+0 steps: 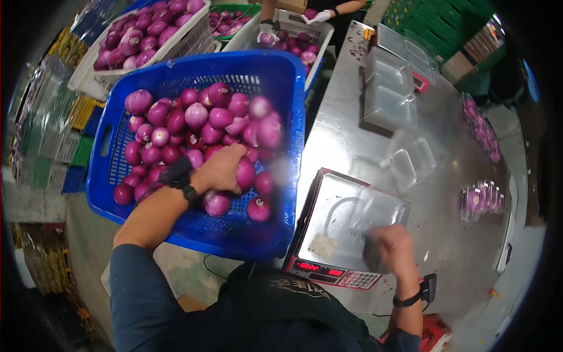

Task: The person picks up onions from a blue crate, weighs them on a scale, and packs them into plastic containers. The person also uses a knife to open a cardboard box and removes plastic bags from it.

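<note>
My left hand (221,170) reaches into a blue basket (296,146) and has its fingers round a purple onion (245,174). Many more purple onions (196,116) lie heaped in the basket around it. Over the right side of a digital scale (352,217) is my right hand (392,246), blurred, with curled fingers; a dark shape beside it is too smeared to name. A small pale label (322,245) lies on the scale's metal plate. Red digits glow on the scale's front panel.
Clear plastic trays (412,161) lie on the metal table (469,252), with stacked trays (389,88) farther back. Packed onions (482,200) are at the right. A white crate (193,29) of onions stands behind the basket. A co-worker's gloved hands (319,16) are at another crate.
</note>
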The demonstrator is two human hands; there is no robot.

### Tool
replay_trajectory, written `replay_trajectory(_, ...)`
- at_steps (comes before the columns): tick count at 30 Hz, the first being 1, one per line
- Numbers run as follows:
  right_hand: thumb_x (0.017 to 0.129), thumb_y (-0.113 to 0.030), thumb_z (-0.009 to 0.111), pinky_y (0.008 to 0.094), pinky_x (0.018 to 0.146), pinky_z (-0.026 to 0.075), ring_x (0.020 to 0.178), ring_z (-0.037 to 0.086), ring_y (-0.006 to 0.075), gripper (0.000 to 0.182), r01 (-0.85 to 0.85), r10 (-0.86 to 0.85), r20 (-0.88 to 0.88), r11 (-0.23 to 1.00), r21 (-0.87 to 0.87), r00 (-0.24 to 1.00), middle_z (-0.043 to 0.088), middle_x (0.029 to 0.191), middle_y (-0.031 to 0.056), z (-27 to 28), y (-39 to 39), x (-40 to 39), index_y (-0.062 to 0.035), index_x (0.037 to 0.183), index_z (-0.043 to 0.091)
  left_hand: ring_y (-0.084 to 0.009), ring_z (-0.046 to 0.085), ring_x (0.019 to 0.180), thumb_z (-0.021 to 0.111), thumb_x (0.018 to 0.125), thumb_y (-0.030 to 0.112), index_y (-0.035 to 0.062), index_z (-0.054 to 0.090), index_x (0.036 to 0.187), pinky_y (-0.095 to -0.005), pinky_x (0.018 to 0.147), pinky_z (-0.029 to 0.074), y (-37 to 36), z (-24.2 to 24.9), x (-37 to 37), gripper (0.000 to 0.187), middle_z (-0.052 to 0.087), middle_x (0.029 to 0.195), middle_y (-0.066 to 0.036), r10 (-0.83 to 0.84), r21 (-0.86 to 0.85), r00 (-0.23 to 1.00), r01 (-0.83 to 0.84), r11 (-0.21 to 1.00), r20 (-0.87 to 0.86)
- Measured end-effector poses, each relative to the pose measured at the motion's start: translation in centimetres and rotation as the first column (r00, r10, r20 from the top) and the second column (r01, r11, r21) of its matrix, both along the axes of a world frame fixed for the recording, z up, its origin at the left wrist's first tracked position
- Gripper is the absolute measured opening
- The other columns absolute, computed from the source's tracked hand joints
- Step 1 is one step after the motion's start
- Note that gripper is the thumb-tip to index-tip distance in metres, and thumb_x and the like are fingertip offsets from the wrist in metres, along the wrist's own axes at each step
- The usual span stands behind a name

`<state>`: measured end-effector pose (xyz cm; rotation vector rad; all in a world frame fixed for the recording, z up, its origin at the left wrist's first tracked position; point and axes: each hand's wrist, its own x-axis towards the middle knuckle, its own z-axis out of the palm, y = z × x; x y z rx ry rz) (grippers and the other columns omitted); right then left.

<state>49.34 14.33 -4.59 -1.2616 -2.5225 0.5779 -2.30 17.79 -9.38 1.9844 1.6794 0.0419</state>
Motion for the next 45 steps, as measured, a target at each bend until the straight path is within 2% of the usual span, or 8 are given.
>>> replay_trajectory(4, 0.078, -0.013, 0.082, 0.0434, 0.080, 0.054, 0.088, 0.067, 0.0327, 0.025, -0.085, 0.095, 0.067, 0.987, -0.139, 0.993, 0.072, 0.096, 0.0089, 2.0, -6.5, -2.9, -0.0089, 0.102, 0.076, -0.0302, 0.060, 0.124, 0.101, 0.051, 0.017, 0.0061, 0.050, 0.137, -0.0388, 0.107, 0.049, -0.4, 8.0, -0.7, 0.100, 0.062, 0.128, -0.014, 0.242, -0.062, 0.873, -0.239, 0.969, 0.423)
replay_trajectory(12, 0.074, -0.030, 0.091, 0.0430, 0.082, 0.054, 0.099, 0.068, 0.0321, 0.047, 0.038, -0.017, -0.288, 0.997, 0.066, 0.957, 0.072, 0.100, 0.0124, 5.7, -8.6, -7.3, -0.0049, 0.110, 0.074, -0.0330, 0.052, 0.136, 0.106, 0.049, 0.017, 0.0127, 0.042, 0.141, -0.0514, 0.115, 0.044, -8.6, 14.7, 5.5, 0.112, 0.053, 0.142, -0.013, -0.207, 0.236, 0.181, -0.159, 0.959, 0.961)
replay_trajectory(16, 0.081, -0.027, 0.090, 0.0415, 0.103, 0.051, 0.129, 0.060, 0.0281, 0.085, -0.249, -0.222, -0.681, 0.817, -0.520, 0.697, 0.061, 0.141, 0.0180, 7.9, -10.1, -10.7, -0.0049, 0.152, 0.048, -0.0351, 0.051, 0.137, 0.105, 0.052, 0.016, 0.0149, 0.040, 0.139, -0.0517, 0.115, 0.044, -12.2, 15.4, 12.0, 0.109, 0.050, 0.145, -0.019, -0.383, 0.426, 0.247, -0.151, 0.892, 0.890)
replay_trajectory(19, 0.080, -0.029, 0.091, 0.0419, 0.122, 0.031, 0.151, 0.032, 0.0249, 0.119, -0.590, -0.338, -0.875, 0.647, -0.483, 0.346, 0.032, 0.163, 0.0150, 8.2, -11.6, -13.2, -0.0086, 0.166, 0.012, -0.0365, 0.050, 0.139, 0.105, 0.055, 0.017, 0.0139, 0.038, 0.141, -0.0492, 0.116, 0.044, -14.6, 14.3, 17.3, 0.109, 0.049, 0.145, -0.022, -0.423, 0.521, 0.385, -0.196, 0.831, 0.820)
replay_trajectory(31, 0.072, -0.008, 0.084, 0.0444, 0.111, 0.048, 0.134, 0.054, 0.0308, 0.103, -0.336, -0.592, -0.806, 0.766, -0.548, -0.034, 0.051, 0.144, 0.0144, 3.4, -11.0, -4.9, -0.0143, 0.158, 0.027, -0.0344, 0.054, 0.136, 0.088, 0.078, 0.020, 0.0020, 0.049, 0.143, -0.0454, 0.114, 0.042, -18.0, 7.7, 23.1, 0.078, 0.055, 0.148, -0.021, -0.132, 0.408, 0.799, -0.151, 0.901, 0.587)
replay_trajectory(36, 0.069, -0.022, 0.090, 0.0445, 0.108, 0.049, 0.130, 0.056, 0.0346, 0.096, 0.019, -0.620, -0.681, 0.745, -0.667, 0.389, 0.051, 0.140, 0.0197, 3.7, -9.7, -3.6, -0.0094, 0.151, 0.043, -0.0218, 0.061, 0.109, 0.086, 0.082, 0.016, 0.0005, 0.055, 0.134, -0.0342, 0.091, 0.053, -17.2, 2.0, 24.5, 0.063, 0.062, 0.122, -0.012, 0.224, 0.080, 0.743, -0.349, 0.934, 0.631)
replay_trajectory(38, 0.067, -0.029, 0.090, 0.0435, 0.110, 0.047, 0.128, 0.055, 0.0361, 0.094, 0.358, -0.439, -0.379, 0.895, -0.267, 0.815, 0.052, 0.136, 0.0207, 2.4, -9.5, -4.0, -0.0082, 0.148, 0.048, -0.0150, 0.057, 0.096, 0.085, 0.083, 0.015, 0.0010, 0.056, 0.133, -0.0292, 0.079, 0.052, -16.9, 0.6, 24.6, 0.059, 0.062, 0.112, -0.008, 0.225, 0.088, 0.717, -0.371, 0.924, 0.659)
replay_trajectory(45, 0.071, -0.029, 0.089, 0.0460, 0.107, 0.048, 0.125, 0.056, 0.0397, 0.077, 0.392, -0.355, -0.338, 0.919, 0.046, 0.872, 0.054, 0.135, 0.0226, 0.4, -9.6, -3.4, -0.0024, 0.136, 0.058, -0.0100, 0.052, 0.074, 0.086, 0.082, 0.016, 0.0009, 0.057, 0.130, -0.0271, 0.065, 0.050, -17.2, 0.7, 24.1, 0.058, 0.062, 0.108, -0.011, 0.374, -0.029, 0.623, -0.491, 0.871, 0.687)
